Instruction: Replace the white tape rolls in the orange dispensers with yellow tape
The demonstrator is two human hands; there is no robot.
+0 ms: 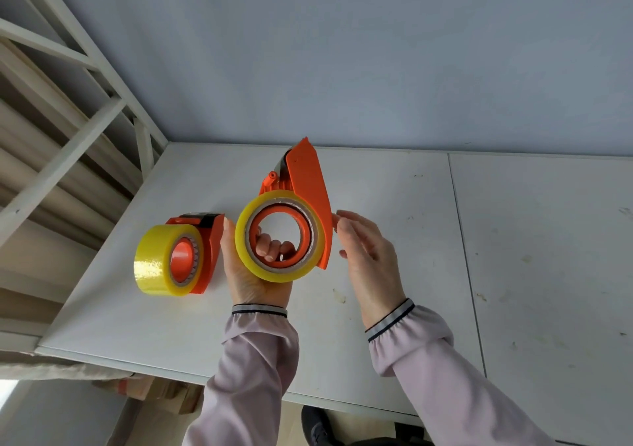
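Left hand [255, 274]: fingers [274, 245] hooked through the core, clamping the held dispenser [308, 188] with its yellow roll [245, 236] above the worktop [376, 257].
Right hand [366, 250]: fingers spread, just beside its orange plate.
Handling: likely light, rigid plastic; roll face slick, so grip core.
Second dispenser [209, 240]: on worktop, yellow tape [154, 260] loaded.
Writing: none legible.

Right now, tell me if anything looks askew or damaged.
Nothing stands out. Both orange dispensers carry yellow tape: one rests on the table, the other is held by the left hand. The table is only scuffed.
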